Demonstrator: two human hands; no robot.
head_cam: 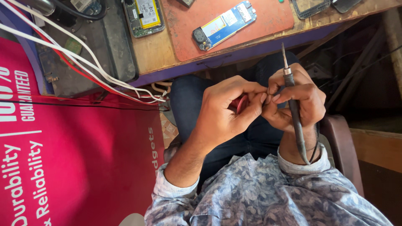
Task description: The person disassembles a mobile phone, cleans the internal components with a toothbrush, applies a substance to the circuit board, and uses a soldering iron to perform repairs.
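Observation:
My left hand [228, 109] is curled around a small red round object [240, 103], mostly hidden by the fingers. My right hand [298, 100] grips a dark soldering iron [294, 109] with its metal tip pointing up toward the bench; its cord runs down past my wrist. The fingertips of both hands meet over my lap, below the bench edge. On the bench above lies an opened phone with a blue inner board [225, 25], resting on a red mat [234, 23].
A second opened phone with a yellow battery [144, 16] lies left of the mat. White and red wires [83, 62] trail over a dark box [106, 42]. A large pink banner [75, 159] fills the left. Two more devices [310, 6] sit at the bench's far right.

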